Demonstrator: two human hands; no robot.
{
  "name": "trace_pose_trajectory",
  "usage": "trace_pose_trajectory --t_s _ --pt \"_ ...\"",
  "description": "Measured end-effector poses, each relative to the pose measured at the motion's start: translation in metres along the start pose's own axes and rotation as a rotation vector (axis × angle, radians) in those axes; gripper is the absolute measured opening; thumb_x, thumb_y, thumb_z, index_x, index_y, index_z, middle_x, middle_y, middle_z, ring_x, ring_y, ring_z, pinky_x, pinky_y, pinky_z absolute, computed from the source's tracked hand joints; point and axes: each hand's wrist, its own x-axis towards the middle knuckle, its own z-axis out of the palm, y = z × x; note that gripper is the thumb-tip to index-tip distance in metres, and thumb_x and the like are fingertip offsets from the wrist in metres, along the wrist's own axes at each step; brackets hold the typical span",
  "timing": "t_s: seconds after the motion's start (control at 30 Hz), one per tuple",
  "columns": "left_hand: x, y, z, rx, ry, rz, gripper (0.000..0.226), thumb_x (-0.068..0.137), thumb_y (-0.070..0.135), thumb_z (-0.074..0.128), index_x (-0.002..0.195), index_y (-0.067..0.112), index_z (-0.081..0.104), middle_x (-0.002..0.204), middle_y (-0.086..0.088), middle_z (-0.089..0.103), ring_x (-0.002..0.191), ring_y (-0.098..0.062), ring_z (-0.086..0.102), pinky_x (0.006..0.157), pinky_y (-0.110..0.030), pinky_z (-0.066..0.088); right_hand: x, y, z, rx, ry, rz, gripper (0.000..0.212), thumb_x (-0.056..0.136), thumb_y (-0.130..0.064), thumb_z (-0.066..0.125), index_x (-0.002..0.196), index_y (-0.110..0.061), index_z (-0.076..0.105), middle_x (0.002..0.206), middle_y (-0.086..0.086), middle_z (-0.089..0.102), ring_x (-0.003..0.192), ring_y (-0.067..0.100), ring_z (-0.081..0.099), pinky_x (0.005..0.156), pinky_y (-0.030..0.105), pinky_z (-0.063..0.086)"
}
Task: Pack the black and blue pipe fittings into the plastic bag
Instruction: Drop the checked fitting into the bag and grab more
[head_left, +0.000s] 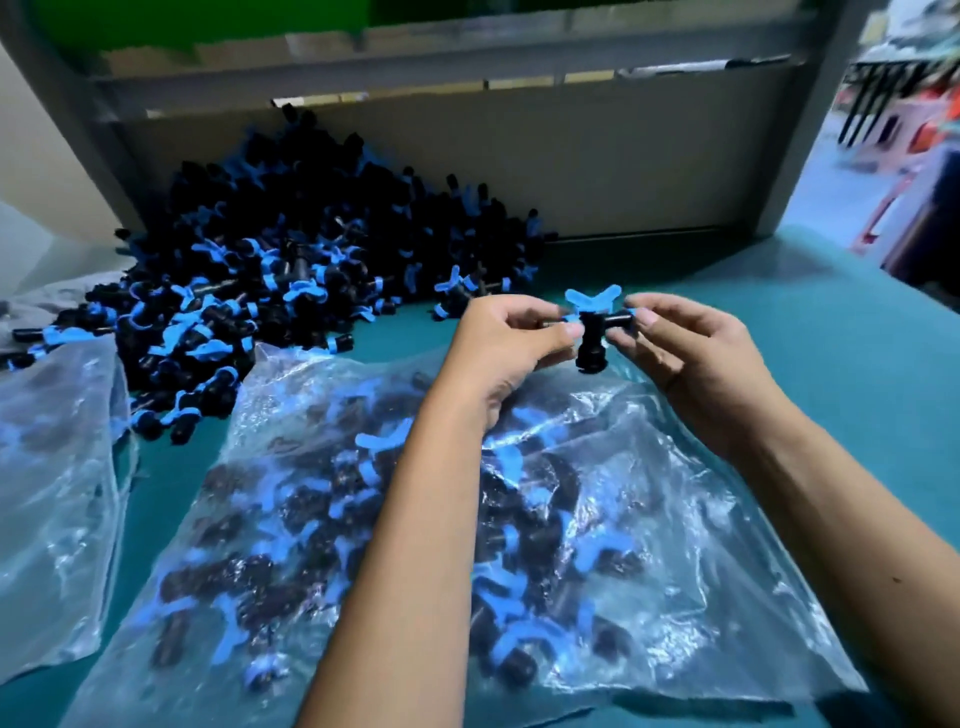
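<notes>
Closest to the camera, two bare forearms reach forward over a clear plastic bag (649, 519) that lies flat on the teal surface (841, 374). The bag sits beneath both wrists and stretches back toward the person; through its crinkled film show many black and blue pipe fittings already inside it (311, 519), blurred by the plastic. To the left of the left forearm lies a second plastic bag (57, 493), also with blue and dark shapes showing dimly through it.

Above the far edge of the near bag, the two hands meet. The left hand (511, 338) has its fingers curled, thumb and fingertips pinching the left end of one valve fitting (592, 332). The right hand (691, 353) pinches the right end of the same fitting between thumb and forefinger, the other fingers curled loosely below. The fitting hangs between the hands, clear of the surface: a black crosswise body, a black stub pointing down, and a light blue butterfly handle (593, 300) standing up on top.

Beyond the left hand and off to its left, a large heap of loose fittings (270, 270) is piled on the surface, black bodies with blue handles and rings; its near edge touches the bags. Behind the heap and past both hands stands a grey upright panel with a frame (597, 166). Far beyond the right hand, the background is blurred; red and dark shapes (904, 135) show there.
</notes>
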Motion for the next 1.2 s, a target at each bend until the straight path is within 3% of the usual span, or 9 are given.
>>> trace_pose_trajectory --t_s 0.13,0.23,0.43,0.53,0.6,0.67,0.8,1.0,1.2 --pt "0.000 -0.005 0.001 0.201 -0.018 0.044 0.023 0.079 -0.012 0.079 0.080 0.010 0.074 0.064 -0.001 0.070 0.059 -0.010 0.069 0.065 -0.019 0.059 -0.009 0.021 -0.009 -0.073 0.041 0.005 0.033 0.079 -0.013 0.076 0.108 0.001 0.069 0.096 0.017 0.075 0.082 0.023 0.074 0.070 0.024 0.057" --pt "0.004 -0.009 0.000 0.417 -0.024 0.085 0.023 0.078 -0.003 0.085 0.081 0.017 0.077 0.070 0.003 0.074 0.062 -0.004 0.066 0.070 -0.024 0.059 -0.013 0.034 -0.011 -0.090 0.065 0.016 0.028 0.074 -0.016 0.081 0.100 -0.007 0.074 0.090 0.014 0.075 0.078 0.020 0.073 0.058 0.022 0.053" --pt "0.008 -0.013 0.000 0.501 -0.043 0.115 0.026 0.076 0.003 0.089 0.075 0.025 0.075 0.077 0.003 0.078 0.069 -0.005 0.070 0.068 -0.020 0.054 -0.011 0.038 -0.014 -0.049 0.032 -0.008 0.020 0.071 -0.017 0.084 0.089 -0.014 0.077 0.086 0.007 0.075 0.072 0.016 0.070 0.061 0.022 0.051" --pt "0.007 -0.015 -0.003 0.412 -0.012 0.068 0.018 0.077 0.003 0.088 0.076 0.016 0.076 0.071 -0.003 0.076 0.068 -0.018 0.075 0.073 -0.038 0.064 -0.007 0.038 -0.017 0.042 0.095 -0.005 0.023 0.073 -0.013 0.081 0.094 -0.008 0.075 0.085 0.008 0.073 0.071 0.014 0.068 0.062 0.020 0.052" --pt "0.008 -0.014 -0.008 0.351 0.016 0.037 0.014 0.078 0.003 0.088 0.080 0.010 0.076 0.070 -0.006 0.076 0.068 -0.021 0.076 0.081 -0.055 0.061 -0.006 0.036 -0.022 0.120 0.183 0.012 0.025 0.071 -0.013 0.081 0.095 -0.008 0.075 0.084 0.006 0.070 0.068 0.012 0.066 0.063 0.018 0.053" --pt "0.008 -0.013 -0.011 0.336 0.024 0.027 0.012 0.078 0.003 0.088 0.083 0.007 0.077 0.072 -0.008 0.076 0.068 -0.021 0.075 0.084 -0.059 0.059 -0.006 0.035 -0.025 0.130 0.210 0.017 0.026 0.070 -0.015 0.082 0.095 -0.010 0.075 0.084 0.006 0.069 0.068 0.012 0.065 0.063 0.018 0.053" --pt "0.005 -0.011 -0.005 0.373 -0.030 0.075 0.016 0.076 0.003 0.089 0.074 0.013 0.077 0.070 -0.007 0.075 0.063 -0.017 0.070 0.076 -0.039 0.065 -0.008 0.036 -0.018 0.019 0.111 -0.017 0.031 0.067 -0.021 0.088 0.094 -0.014 0.077 0.085 0.005 0.072 0.070 0.013 0.065 0.060 0.021 0.051" --pt "0.005 -0.010 -0.001 0.414 -0.088 0.105 0.014 0.077 0.006 0.090 0.076 0.010 0.076 0.072 -0.008 0.075 0.064 -0.016 0.070 0.065 -0.028 0.061 -0.011 0.032 -0.015 -0.043 0.006 -0.058 0.019 0.071 -0.020 0.086 0.088 -0.019 0.078 0.084 0.001 0.073 0.073 0.011 0.068 0.062 0.020 0.053" --pt "0.005 -0.006 -0.006 0.303 0.014 0.055 0.013 0.080 0.006 0.086 0.077 0.000 0.076 0.069 -0.010 0.072 0.057 -0.014 0.067 0.056 -0.019 0.053 -0.004 0.031 -0.024 0.113 0.203 -0.005 0.019 0.079 -0.012 0.078 0.095 -0.012 0.067 0.079 0.004 0.066 0.067 0.014 0.059 0.057 0.019 0.050"
